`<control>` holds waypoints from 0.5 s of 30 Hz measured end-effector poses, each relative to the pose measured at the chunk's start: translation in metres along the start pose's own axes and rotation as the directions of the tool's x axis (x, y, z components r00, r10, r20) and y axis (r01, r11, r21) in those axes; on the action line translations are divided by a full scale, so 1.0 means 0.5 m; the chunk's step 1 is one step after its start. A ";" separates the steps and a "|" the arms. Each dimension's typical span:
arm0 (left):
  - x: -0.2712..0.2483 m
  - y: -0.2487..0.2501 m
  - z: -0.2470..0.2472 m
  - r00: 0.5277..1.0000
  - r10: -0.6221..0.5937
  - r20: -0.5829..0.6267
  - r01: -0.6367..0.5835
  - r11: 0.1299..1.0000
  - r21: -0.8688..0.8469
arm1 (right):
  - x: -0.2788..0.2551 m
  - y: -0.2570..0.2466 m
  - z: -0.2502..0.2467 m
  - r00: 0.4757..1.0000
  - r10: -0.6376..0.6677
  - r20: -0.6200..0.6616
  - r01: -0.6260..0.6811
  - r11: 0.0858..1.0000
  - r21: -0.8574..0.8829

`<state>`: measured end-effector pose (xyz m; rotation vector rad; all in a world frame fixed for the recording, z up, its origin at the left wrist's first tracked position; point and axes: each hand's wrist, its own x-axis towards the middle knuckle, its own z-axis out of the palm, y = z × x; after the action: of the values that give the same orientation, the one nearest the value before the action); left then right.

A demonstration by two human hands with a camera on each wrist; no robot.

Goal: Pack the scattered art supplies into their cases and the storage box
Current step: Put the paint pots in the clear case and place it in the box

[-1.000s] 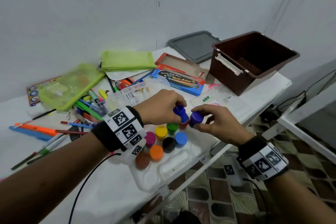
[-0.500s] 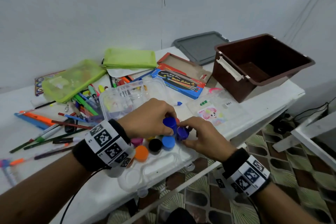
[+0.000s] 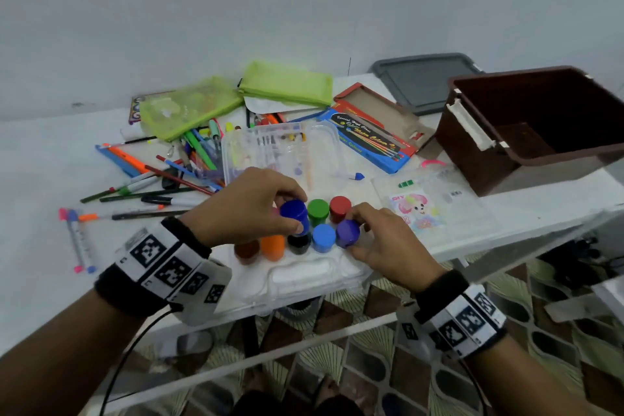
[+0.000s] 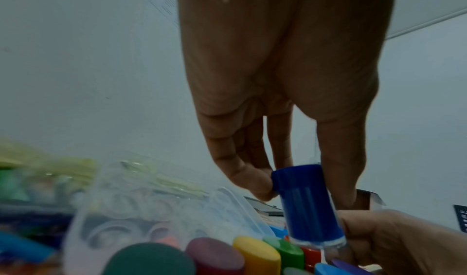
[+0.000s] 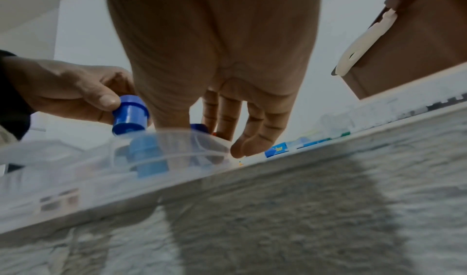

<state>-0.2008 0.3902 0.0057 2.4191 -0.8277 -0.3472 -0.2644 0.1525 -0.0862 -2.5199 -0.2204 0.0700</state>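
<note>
A clear plastic paint case (image 3: 314,280) lies at the table's front edge with several small paint pots standing in it, among them green (image 3: 318,209), red (image 3: 340,207), light blue (image 3: 323,237) and orange (image 3: 273,247). My left hand (image 3: 297,212) pinches a dark blue pot (image 3: 292,209) by its cap, just above the pots; in the left wrist view this dark blue pot (image 4: 308,205) hangs tilted. My right hand (image 3: 354,232) grips a purple pot (image 3: 347,232) at the right end of the front row, beside the light blue one. The right wrist view shows my left hand's dark blue pot (image 5: 130,115).
An open brown storage box (image 3: 472,159) stands at the right with its grey lid (image 3: 425,81) behind. Two green mesh pouches (image 3: 287,83), a blue watercolour box (image 3: 371,138), the case's clear lid (image 3: 280,152), a sticker packet (image 3: 418,209) and scattered pens (image 3: 162,179) cover the table.
Both hands have come down from above the case. The purple pot now sits low in the front row beside the light blue pot; the dark blue pot is still held over the pots.
</note>
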 end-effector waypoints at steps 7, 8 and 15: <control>-0.102 -0.033 0.004 0.998 -0.060 -0.006 0.061 0.997 0.044 | -0.010 -0.005 0.012 0.998 0.029 -0.054 -0.028 0.999 0.020; -0.115 -0.038 0.008 0.998 -0.059 -0.017 0.060 0.997 0.043 | -0.011 -0.007 0.014 0.997 0.034 -0.065 -0.033 0.999 0.028; -0.180 -0.046 0.036 0.996 -0.011 -0.086 0.020 0.994 0.110 | -0.022 -0.026 0.026 0.984 0.056 -0.170 -0.048 0.998 0.048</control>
<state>-0.2669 0.4539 -0.0166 2.5249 -0.8099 -0.2069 -0.2785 0.1687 -0.0893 -2.4719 -0.0823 -0.1198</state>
